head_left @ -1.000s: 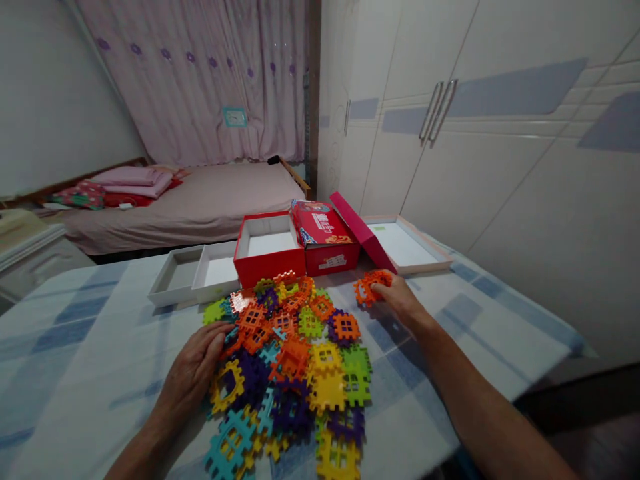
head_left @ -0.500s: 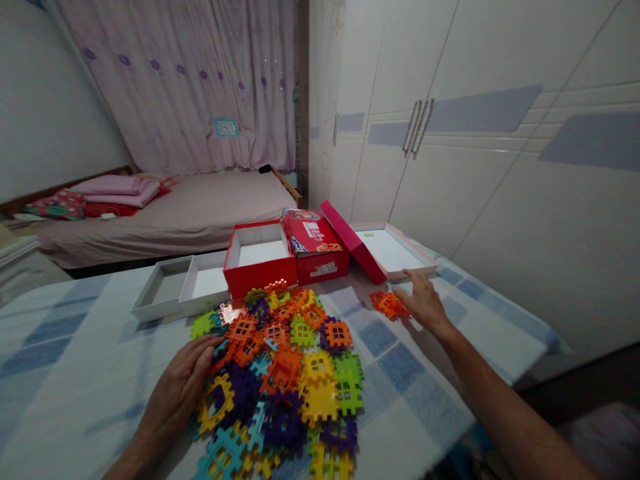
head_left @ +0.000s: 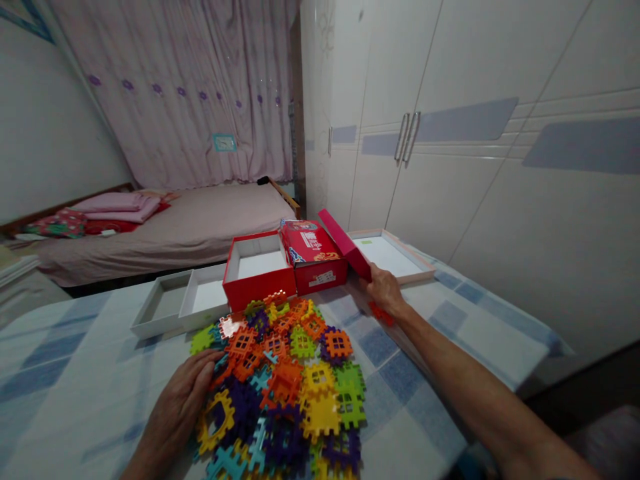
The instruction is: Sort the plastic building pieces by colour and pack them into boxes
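Observation:
My right hand (head_left: pixel 384 288) grips the lower front corner of a deep pink box lid (head_left: pixel 345 243), which leans against a red printed box (head_left: pixel 314 244). Beneath that wrist, an orange plastic building piece (head_left: pixel 381 314) on the cloth is mostly hidden. My left hand (head_left: pixel 183 393) lies at the left side of a heap of notched plastic building pieces (head_left: pixel 283 387), its fingertips touching the edge pieces and its fingers laid out flat. Orange, yellow, green, blue and purple pieces, several with window-like openings, make up the heap.
Behind the heap stand an open red box (head_left: pixel 259 283) and a shallow grey-white divided tray (head_left: pixel 159 327). Farther right is a shallow pale box (head_left: pixel 417 275). A blue-and-white checked cloth (head_left: pixel 65 360) covers the table; a bed (head_left: pixel 200 213) and white wardrobe (head_left: pixel 450 193) stand beyond.
My right hand has moved left and forward from the orange piece to the pink lid's lower corner. The left hand keeps its place by the heap. The view has tilted slightly upward.

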`<action>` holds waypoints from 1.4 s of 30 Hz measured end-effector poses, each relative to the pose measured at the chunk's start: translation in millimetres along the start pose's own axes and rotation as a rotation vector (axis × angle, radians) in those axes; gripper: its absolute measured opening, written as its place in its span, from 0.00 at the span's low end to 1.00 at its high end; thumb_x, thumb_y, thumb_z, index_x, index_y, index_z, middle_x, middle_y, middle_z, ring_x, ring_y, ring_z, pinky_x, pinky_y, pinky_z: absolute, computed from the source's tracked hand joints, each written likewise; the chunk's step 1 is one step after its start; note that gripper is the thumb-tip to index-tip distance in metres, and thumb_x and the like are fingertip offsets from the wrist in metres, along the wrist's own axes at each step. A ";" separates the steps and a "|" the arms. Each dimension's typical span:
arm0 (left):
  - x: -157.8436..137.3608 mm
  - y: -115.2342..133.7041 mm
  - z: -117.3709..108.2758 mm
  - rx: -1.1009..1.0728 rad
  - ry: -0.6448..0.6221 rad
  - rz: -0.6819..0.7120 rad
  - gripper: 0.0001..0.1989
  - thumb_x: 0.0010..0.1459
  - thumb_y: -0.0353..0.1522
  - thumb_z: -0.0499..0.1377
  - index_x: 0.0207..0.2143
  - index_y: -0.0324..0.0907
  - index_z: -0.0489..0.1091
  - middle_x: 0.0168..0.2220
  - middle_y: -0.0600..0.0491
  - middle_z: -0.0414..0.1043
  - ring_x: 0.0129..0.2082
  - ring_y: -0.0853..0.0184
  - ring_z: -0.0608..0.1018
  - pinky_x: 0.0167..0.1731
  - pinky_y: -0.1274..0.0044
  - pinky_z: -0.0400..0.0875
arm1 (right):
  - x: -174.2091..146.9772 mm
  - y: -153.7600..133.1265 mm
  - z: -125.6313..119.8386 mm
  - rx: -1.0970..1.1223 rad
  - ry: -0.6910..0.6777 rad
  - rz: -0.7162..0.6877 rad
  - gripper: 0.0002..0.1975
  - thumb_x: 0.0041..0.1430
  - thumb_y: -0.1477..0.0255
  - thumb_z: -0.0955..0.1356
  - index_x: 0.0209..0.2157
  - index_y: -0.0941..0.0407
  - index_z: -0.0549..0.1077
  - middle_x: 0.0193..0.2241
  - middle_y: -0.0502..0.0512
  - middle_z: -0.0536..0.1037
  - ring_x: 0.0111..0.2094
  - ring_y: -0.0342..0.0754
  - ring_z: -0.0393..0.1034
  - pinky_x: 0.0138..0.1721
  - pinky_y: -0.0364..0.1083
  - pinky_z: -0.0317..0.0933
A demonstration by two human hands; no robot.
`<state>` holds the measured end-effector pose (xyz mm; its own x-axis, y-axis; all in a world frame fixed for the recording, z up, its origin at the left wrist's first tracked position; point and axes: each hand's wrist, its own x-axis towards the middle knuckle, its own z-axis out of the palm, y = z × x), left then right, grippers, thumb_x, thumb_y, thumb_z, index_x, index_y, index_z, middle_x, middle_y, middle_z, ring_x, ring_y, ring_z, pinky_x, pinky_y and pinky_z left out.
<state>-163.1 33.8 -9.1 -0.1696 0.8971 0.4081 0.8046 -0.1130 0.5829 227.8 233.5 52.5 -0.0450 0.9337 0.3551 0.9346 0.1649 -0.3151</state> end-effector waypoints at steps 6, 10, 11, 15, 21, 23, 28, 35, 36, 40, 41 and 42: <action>-0.1 -10.7 4.6 0.019 -0.005 -0.002 0.26 0.60 0.50 0.46 0.41 0.46 0.76 0.46 0.51 0.76 0.48 0.60 0.77 0.52 0.67 0.71 | 9.8 2.5 10.6 0.287 0.055 -0.062 0.14 0.53 0.68 0.66 0.40 0.58 0.73 0.29 0.53 0.77 0.29 0.47 0.70 0.29 0.41 0.57; -0.4 -14.5 6.0 0.028 -0.021 -0.006 0.25 0.61 0.50 0.46 0.42 0.47 0.76 0.47 0.52 0.75 0.49 0.60 0.76 0.53 0.65 0.71 | 14.3 14.4 17.1 0.378 0.020 -0.128 0.16 0.54 0.66 0.65 0.43 0.59 0.72 0.30 0.52 0.76 0.30 0.46 0.68 0.31 0.42 0.58; -0.5 -14.7 6.1 0.027 -0.026 -0.008 0.24 0.61 0.50 0.46 0.43 0.47 0.75 0.47 0.52 0.75 0.49 0.60 0.76 0.53 0.65 0.71 | 15.9 16.6 18.3 0.378 0.009 -0.131 0.17 0.55 0.67 0.65 0.45 0.58 0.72 0.31 0.53 0.77 0.31 0.46 0.69 0.32 0.42 0.58; -0.9 -13.4 5.9 0.020 -0.020 -0.005 0.24 0.61 0.50 0.46 0.42 0.47 0.75 0.47 0.52 0.76 0.49 0.60 0.76 0.53 0.65 0.70 | 25.1 19.3 21.8 0.292 -0.035 -0.119 0.20 0.54 0.70 0.65 0.49 0.57 0.68 0.38 0.55 0.77 0.37 0.49 0.70 0.37 0.44 0.61; -1.8 -11.8 5.1 -0.001 -0.034 -0.014 0.24 0.61 0.49 0.46 0.42 0.46 0.75 0.47 0.51 0.75 0.49 0.60 0.76 0.54 0.64 0.70 | 27.6 16.0 21.0 0.240 -0.055 -0.157 0.26 0.51 0.73 0.66 0.54 0.60 0.64 0.47 0.61 0.73 0.46 0.52 0.69 0.46 0.46 0.62; -1.8 -12.5 5.6 0.004 -0.027 -0.019 0.24 0.61 0.49 0.46 0.42 0.46 0.75 0.47 0.50 0.75 0.49 0.59 0.76 0.54 0.63 0.70 | 22.6 20.0 15.8 0.209 -0.029 -0.156 0.28 0.52 0.74 0.65 0.56 0.61 0.62 0.52 0.63 0.69 0.50 0.52 0.67 0.48 0.46 0.61; -0.7 -10.4 4.2 0.004 -0.020 0.010 0.24 0.61 0.49 0.46 0.42 0.46 0.75 0.47 0.51 0.75 0.48 0.60 0.76 0.53 0.65 0.70 | 15.1 51.8 -5.5 -0.089 0.117 0.278 0.28 0.59 0.66 0.60 0.59 0.62 0.59 0.53 0.69 0.68 0.51 0.58 0.67 0.48 0.53 0.61; -0.8 -9.6 4.6 0.040 -0.006 0.004 0.24 0.61 0.49 0.47 0.42 0.47 0.76 0.46 0.52 0.77 0.48 0.60 0.77 0.52 0.65 0.72 | 30.2 93.6 -5.4 -0.128 -0.202 0.437 0.25 0.63 0.60 0.57 0.51 0.61 0.71 0.48 0.66 0.75 0.49 0.56 0.70 0.47 0.50 0.61; -1.0 -10.4 5.1 0.046 -0.006 0.004 0.24 0.61 0.49 0.47 0.42 0.47 0.76 0.46 0.52 0.77 0.48 0.60 0.77 0.52 0.66 0.72 | 32.9 95.9 -3.5 -0.129 -0.215 0.428 0.24 0.63 0.61 0.57 0.48 0.62 0.73 0.47 0.67 0.75 0.49 0.56 0.70 0.47 0.49 0.61; -0.8 -12.4 5.0 0.059 -0.013 0.004 0.24 0.61 0.49 0.46 0.42 0.47 0.76 0.46 0.52 0.76 0.48 0.60 0.77 0.52 0.66 0.72 | 42.1 100.5 -2.8 -0.139 -0.210 0.434 0.24 0.63 0.64 0.56 0.44 0.66 0.75 0.47 0.70 0.75 0.48 0.57 0.70 0.47 0.48 0.61; -0.5 -12.4 4.5 0.056 -0.015 0.003 0.24 0.61 0.49 0.46 0.42 0.47 0.76 0.46 0.52 0.76 0.48 0.60 0.77 0.52 0.66 0.72 | 43.6 101.0 -4.4 -0.139 -0.204 0.437 0.24 0.63 0.64 0.56 0.43 0.66 0.75 0.47 0.70 0.75 0.49 0.57 0.70 0.47 0.48 0.61; -0.2 -12.0 3.9 0.053 -0.020 0.002 0.24 0.61 0.49 0.46 0.42 0.48 0.76 0.47 0.52 0.76 0.48 0.60 0.77 0.52 0.67 0.72 | 44.4 101.3 -6.4 -0.139 -0.199 0.440 0.23 0.63 0.64 0.57 0.43 0.65 0.75 0.47 0.69 0.75 0.49 0.56 0.70 0.47 0.48 0.61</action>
<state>-170.5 36.7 -18.9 -0.1574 0.9051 0.3951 0.8338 -0.0926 0.5443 322.7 289.6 42.0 0.3104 0.9499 0.0358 0.9176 -0.2895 -0.2724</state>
